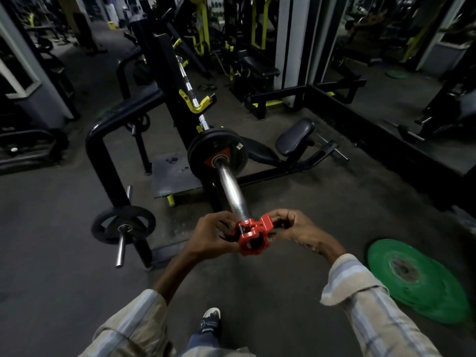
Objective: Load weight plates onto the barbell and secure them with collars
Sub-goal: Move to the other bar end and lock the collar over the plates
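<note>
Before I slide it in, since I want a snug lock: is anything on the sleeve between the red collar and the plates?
Nothing visible: the sleeve is bare from the red collar to the black plates.

A green weight plate (417,282) lies flat on the grey floor (270,292).

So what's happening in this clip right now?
A person in a gym is fitting a red collar onto the near end of a barbell sleeve. Both the left hand and the right hand grip the collar, which sits at the sleeve's tip, well short of the black plates already loaded further up. So the plates are on but not yet secured. A green plate lies flat on the floor to the right.
</note>
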